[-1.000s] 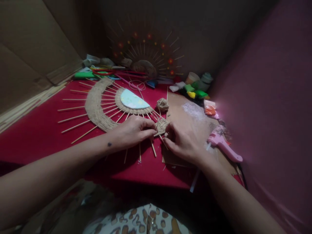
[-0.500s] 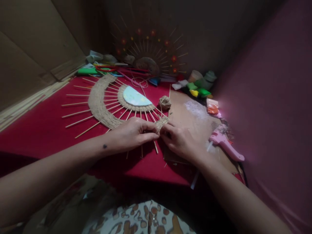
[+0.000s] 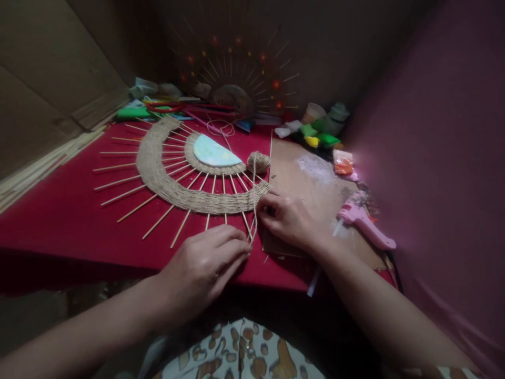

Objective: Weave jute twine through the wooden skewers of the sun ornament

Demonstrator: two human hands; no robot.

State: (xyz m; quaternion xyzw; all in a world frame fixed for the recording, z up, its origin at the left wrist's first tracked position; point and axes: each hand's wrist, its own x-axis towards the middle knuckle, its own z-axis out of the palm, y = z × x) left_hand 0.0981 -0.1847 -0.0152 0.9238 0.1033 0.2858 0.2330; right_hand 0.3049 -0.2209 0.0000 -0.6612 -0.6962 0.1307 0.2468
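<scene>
Here, hands (image 3: pixel 244 237) pull twine (image 3: pixel 254 210); no containers nearby.

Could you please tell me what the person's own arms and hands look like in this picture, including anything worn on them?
Both forearms are bare, with no sleeves in view. The left hand and right hand wear no gloves; no rings, watch or bracelets show, though the light is dim. No markings are visible on either arm.

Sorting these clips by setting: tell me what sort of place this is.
Probably a home craft corner, a small hobby table hemmed in by cardboard. A half-woven twine sunburst lies on the red table, beside a pink glue gun and a twine ball.
</scene>
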